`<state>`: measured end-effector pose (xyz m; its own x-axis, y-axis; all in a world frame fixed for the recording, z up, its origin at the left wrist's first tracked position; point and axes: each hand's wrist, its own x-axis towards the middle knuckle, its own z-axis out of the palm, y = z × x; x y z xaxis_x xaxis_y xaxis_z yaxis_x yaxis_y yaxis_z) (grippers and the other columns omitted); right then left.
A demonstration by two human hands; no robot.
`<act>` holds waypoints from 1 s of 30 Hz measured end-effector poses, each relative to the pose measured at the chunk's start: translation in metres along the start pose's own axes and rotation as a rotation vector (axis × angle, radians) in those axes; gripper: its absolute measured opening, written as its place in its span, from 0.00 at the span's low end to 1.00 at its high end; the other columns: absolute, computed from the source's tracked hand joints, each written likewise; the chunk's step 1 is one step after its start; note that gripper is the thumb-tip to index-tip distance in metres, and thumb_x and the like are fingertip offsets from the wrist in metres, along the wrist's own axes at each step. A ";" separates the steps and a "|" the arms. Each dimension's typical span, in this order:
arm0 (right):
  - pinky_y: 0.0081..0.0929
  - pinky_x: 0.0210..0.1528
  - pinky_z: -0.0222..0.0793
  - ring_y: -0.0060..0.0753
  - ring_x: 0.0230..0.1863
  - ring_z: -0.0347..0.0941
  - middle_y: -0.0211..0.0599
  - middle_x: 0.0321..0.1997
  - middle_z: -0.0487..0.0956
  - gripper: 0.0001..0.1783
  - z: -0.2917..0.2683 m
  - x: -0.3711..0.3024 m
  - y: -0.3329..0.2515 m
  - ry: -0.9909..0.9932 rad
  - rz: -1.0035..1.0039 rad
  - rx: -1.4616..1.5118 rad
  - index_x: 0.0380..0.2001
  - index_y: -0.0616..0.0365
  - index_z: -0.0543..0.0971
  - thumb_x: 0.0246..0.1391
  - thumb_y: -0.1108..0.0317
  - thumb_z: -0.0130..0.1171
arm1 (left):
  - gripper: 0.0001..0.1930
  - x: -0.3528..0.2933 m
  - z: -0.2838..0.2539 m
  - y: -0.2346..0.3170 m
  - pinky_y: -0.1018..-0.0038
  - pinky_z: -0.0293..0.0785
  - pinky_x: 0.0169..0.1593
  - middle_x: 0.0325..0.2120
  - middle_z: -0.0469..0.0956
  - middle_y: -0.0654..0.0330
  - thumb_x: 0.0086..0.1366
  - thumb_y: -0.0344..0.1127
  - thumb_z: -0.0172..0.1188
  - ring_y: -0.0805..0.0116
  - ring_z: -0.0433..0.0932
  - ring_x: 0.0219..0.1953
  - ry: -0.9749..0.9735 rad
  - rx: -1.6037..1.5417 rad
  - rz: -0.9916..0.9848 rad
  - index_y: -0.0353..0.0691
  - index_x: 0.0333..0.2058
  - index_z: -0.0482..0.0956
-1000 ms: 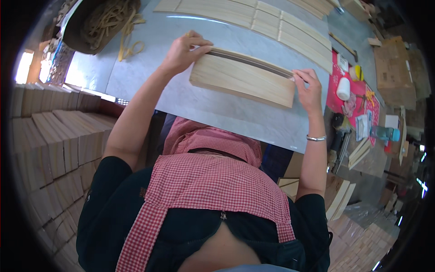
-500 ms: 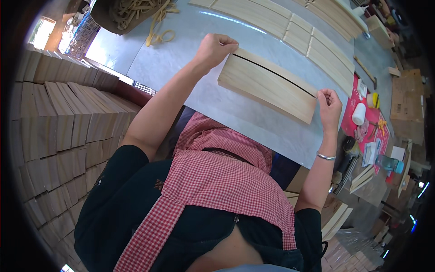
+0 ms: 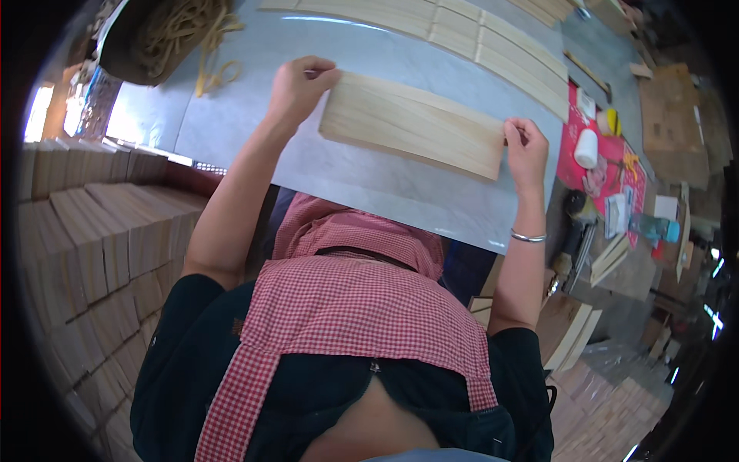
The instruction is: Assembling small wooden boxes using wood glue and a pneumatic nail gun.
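A pale wooden board (image 3: 412, 123) lies lengthwise before me on the grey-white tabletop, slightly slanted, its right end nearer to me. My left hand (image 3: 302, 91) is closed at its far left corner, thumb and fingers pinched together. At the far right corner my right hand (image 3: 527, 154), with a silver bangle on the wrist, is closed in a similar pinch. The fingers hide the corners they grip. Whether this is one thick board or boards laid together, I cannot tell.
More pale boards (image 3: 462, 32) lie along the table's far side. A container of tan strips (image 3: 181, 35) stands far left. Stacked wood blocks (image 3: 96, 239) rise at my left. Right of the table are a white bottle (image 3: 586, 148), a yellow tape roll (image 3: 612, 122) and a hammer (image 3: 589, 75).
The dark line along the board's far side no longer shows. Both hands stay at its far corners. The whole view has shifted, so the scene sits further left.
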<state>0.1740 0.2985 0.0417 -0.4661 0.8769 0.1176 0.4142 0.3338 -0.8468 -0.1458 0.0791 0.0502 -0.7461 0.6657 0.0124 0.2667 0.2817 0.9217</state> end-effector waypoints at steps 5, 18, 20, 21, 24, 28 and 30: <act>0.21 0.36 0.71 0.23 0.31 0.73 0.32 0.31 0.82 0.09 0.003 -0.018 -0.005 0.106 0.059 0.012 0.38 0.65 0.83 0.62 0.71 0.58 | 0.14 -0.014 0.002 0.002 0.76 0.76 0.39 0.32 0.84 0.56 0.63 0.33 0.64 0.69 0.78 0.32 0.008 0.027 -0.055 0.28 0.41 0.86; 0.24 0.34 0.73 0.27 0.29 0.74 0.36 0.33 0.84 0.09 0.010 -0.039 -0.021 0.120 -0.114 -0.348 0.40 0.65 0.83 0.61 0.71 0.59 | 0.16 -0.030 0.004 0.012 0.77 0.76 0.47 0.46 0.81 0.50 0.67 0.32 0.59 0.67 0.78 0.42 -0.003 -0.110 -0.146 0.24 0.46 0.83; 0.25 0.34 0.72 0.28 0.28 0.74 0.37 0.33 0.83 0.09 0.014 -0.040 -0.019 0.140 -0.142 -0.339 0.40 0.65 0.83 0.60 0.72 0.59 | 0.16 -0.029 0.002 0.010 0.75 0.75 0.49 0.47 0.80 0.49 0.68 0.33 0.59 0.65 0.78 0.44 -0.024 -0.122 -0.145 0.24 0.47 0.83; 0.26 0.33 0.72 0.29 0.28 0.73 0.37 0.32 0.82 0.09 0.016 -0.040 -0.018 0.159 -0.173 -0.332 0.40 0.66 0.82 0.59 0.73 0.59 | 0.17 -0.028 0.001 0.008 0.73 0.75 0.52 0.49 0.80 0.49 0.69 0.34 0.59 0.64 0.78 0.46 -0.043 -0.136 -0.145 0.25 0.49 0.82; 0.28 0.32 0.71 0.32 0.26 0.72 0.38 0.31 0.81 0.08 0.018 -0.041 -0.014 0.207 -0.222 -0.313 0.39 0.66 0.82 0.57 0.74 0.60 | 0.19 -0.025 0.000 0.006 0.70 0.75 0.56 0.51 0.78 0.48 0.71 0.36 0.58 0.60 0.78 0.50 -0.092 -0.152 -0.141 0.25 0.52 0.80; 0.29 0.35 0.73 0.35 0.28 0.74 0.39 0.33 0.80 0.10 0.016 -0.043 -0.015 0.200 -0.101 -0.147 0.42 0.66 0.81 0.57 0.75 0.61 | 0.24 -0.016 0.003 0.013 0.65 0.72 0.60 0.61 0.71 0.47 0.65 0.38 0.65 0.51 0.74 0.58 0.067 0.545 0.160 0.29 0.55 0.76; 0.29 0.36 0.73 0.35 0.28 0.74 0.39 0.34 0.80 0.10 0.016 -0.046 -0.012 0.234 -0.095 -0.129 0.42 0.66 0.81 0.57 0.75 0.61 | 0.29 -0.019 0.019 0.034 0.59 0.67 0.64 0.65 0.67 0.48 0.61 0.41 0.70 0.47 0.70 0.63 0.038 0.663 0.499 0.35 0.57 0.73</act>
<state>0.1781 0.2492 0.0382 -0.3203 0.8905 0.3230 0.4799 0.4465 -0.7552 -0.1111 0.0889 0.0741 -0.4615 0.8000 0.3834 0.8672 0.3159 0.3849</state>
